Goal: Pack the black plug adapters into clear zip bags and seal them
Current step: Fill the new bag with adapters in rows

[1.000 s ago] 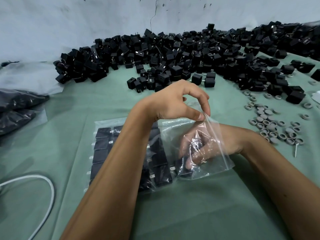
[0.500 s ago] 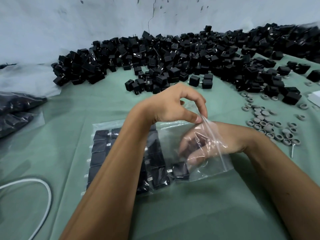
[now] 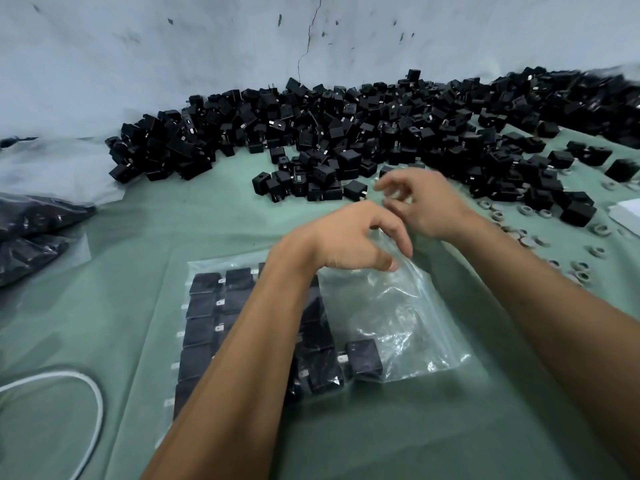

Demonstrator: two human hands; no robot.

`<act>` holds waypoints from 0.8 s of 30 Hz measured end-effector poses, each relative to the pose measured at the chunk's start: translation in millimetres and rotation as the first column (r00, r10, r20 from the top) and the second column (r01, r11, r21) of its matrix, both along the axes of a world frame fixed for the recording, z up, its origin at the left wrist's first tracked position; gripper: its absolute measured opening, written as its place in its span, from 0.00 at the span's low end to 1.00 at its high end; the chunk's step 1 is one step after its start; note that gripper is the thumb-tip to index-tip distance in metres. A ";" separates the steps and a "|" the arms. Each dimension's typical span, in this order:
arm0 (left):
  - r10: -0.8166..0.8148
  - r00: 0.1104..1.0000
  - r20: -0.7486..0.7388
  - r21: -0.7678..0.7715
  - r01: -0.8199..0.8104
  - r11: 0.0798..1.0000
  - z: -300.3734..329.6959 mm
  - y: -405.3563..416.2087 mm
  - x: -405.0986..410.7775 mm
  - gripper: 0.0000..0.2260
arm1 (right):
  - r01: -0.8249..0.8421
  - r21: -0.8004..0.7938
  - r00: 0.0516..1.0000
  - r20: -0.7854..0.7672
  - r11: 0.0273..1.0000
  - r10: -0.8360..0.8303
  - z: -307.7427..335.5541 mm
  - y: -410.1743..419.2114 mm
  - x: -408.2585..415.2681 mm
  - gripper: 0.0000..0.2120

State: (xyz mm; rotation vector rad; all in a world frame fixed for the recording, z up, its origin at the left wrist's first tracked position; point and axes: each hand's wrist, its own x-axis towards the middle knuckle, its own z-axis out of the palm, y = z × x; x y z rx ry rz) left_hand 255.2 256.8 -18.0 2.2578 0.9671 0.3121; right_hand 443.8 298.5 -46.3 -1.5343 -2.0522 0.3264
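On the green cloth we see the left hand pinching the clear zip bag mouth, adapters inside, while the right hand hovers empty, fingers spread, beside the loose adapter pile.

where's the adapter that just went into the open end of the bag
In the head view it lies inside the clear zip bag at its near right part, the lone adapter right of the packed rows, below the left hand.
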 end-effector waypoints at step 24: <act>0.072 0.997 -0.030 -0.036 -0.073 0.997 3.6 5.1 -14.2 0.05 | 0.028 -0.143 0.998 0.068 0.989 -0.019 -20.5 -60.0 27.6 0.16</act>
